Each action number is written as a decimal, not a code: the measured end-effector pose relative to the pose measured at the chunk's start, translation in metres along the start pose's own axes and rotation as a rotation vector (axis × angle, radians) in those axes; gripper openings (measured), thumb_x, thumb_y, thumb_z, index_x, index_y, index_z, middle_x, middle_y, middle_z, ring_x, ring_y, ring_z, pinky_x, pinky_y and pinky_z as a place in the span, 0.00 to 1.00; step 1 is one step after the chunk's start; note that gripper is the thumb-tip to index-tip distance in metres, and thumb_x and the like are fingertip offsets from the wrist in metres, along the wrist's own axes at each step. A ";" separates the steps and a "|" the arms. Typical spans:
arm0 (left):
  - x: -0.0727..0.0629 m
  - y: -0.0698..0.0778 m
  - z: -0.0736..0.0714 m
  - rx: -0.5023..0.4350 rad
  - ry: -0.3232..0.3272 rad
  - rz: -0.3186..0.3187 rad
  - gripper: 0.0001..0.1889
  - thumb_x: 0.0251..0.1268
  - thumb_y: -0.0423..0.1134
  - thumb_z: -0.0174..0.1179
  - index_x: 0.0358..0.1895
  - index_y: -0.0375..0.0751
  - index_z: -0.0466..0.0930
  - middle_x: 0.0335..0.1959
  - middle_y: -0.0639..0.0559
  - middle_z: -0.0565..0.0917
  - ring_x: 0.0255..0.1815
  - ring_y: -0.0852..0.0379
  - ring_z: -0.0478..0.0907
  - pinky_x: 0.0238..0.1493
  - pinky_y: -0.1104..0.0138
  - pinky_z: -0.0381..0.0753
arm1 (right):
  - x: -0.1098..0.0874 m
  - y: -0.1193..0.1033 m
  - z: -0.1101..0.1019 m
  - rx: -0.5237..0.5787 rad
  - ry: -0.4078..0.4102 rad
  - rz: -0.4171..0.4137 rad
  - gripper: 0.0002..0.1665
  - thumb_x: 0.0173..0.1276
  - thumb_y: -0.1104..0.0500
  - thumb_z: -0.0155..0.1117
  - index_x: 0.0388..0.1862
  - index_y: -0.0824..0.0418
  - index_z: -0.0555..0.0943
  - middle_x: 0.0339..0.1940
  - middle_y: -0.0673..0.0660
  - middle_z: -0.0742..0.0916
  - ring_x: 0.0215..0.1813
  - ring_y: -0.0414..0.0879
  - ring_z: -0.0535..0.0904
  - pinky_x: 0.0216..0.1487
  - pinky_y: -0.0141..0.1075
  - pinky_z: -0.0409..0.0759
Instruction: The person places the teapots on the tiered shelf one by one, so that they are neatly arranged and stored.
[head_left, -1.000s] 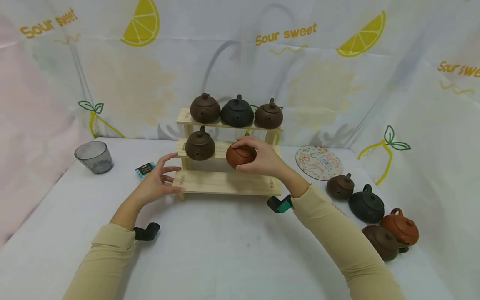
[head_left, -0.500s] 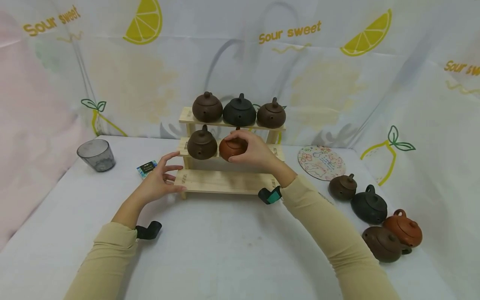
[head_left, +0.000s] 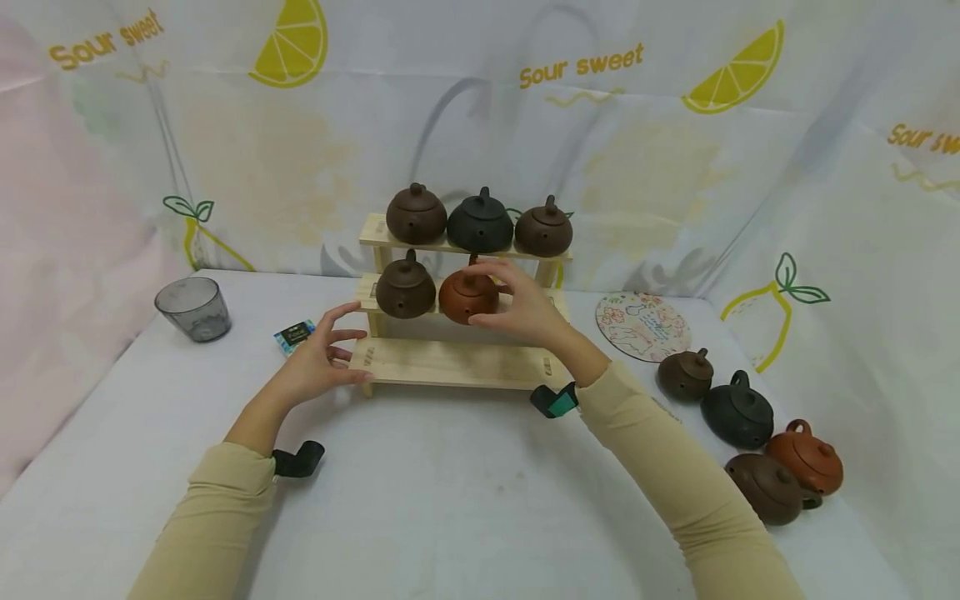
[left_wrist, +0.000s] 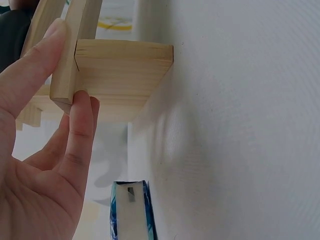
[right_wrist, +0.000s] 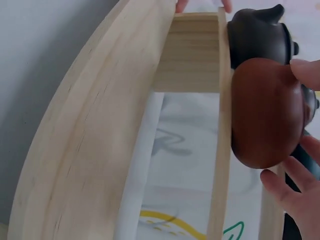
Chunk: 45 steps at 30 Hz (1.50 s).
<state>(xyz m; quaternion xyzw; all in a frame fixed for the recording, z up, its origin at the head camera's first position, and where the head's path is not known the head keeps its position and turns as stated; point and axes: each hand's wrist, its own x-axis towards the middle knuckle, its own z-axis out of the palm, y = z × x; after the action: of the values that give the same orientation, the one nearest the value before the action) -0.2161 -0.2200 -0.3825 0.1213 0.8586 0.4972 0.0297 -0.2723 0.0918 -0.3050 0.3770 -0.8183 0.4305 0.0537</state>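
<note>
A reddish-brown teapot (head_left: pixel 463 302) sits on the middle tier of a three-tier wooden rack (head_left: pixel 457 364), close beside a brown teapot (head_left: pixel 405 292). My right hand (head_left: pixel 531 310) is spread around the reddish teapot's right side, thumb and fingers loosened. In the right wrist view, gaps show between most fingertips and the teapot (right_wrist: pixel 265 117), while the thumb is right at its upper side. With my left hand (head_left: pixel 313 364) I pinch the left end of the rack's lowest board; the left wrist view shows thumb and fingers on opposite faces of this board (left_wrist: pixel 75 55).
On the top tier stand two brown teapots and a black teapot (head_left: pixel 480 223). Several more teapots, including a red one (head_left: pixel 806 457), lie at the table's right. A round patterned mat (head_left: pixel 642 327) is behind them. Left lie a grey glass (head_left: pixel 195 310) and a small blue packet (head_left: pixel 294 335).
The reddish teapot moved left along the middle tier to beside the brown one. My right hand then loosened and drew slightly right. My left hand kept its hold on the rack.
</note>
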 end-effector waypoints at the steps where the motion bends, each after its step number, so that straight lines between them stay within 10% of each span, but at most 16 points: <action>1: 0.000 0.000 0.000 0.001 0.001 -0.002 0.55 0.46 0.34 0.73 0.73 0.55 0.42 0.61 0.32 0.69 0.44 0.42 0.75 0.41 0.57 0.74 | -0.002 -0.001 -0.001 0.011 0.009 -0.008 0.33 0.51 0.66 0.74 0.58 0.64 0.74 0.62 0.62 0.72 0.64 0.50 0.65 0.56 0.45 0.70; 45: 0.001 -0.002 0.001 -0.033 -0.005 0.029 0.55 0.46 0.30 0.72 0.73 0.55 0.43 0.60 0.30 0.69 0.42 0.41 0.77 0.37 0.63 0.76 | -0.144 -0.001 -0.053 0.082 0.269 -0.047 0.33 0.42 0.83 0.69 0.51 0.74 0.74 0.57 0.59 0.74 0.59 0.42 0.70 0.55 0.32 0.70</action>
<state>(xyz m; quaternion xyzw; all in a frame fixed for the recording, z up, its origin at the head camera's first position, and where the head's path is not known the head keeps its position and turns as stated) -0.2173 -0.2201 -0.3846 0.1345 0.8483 0.5115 0.0266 -0.1821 0.2129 -0.3301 0.3368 -0.7764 0.5088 0.1576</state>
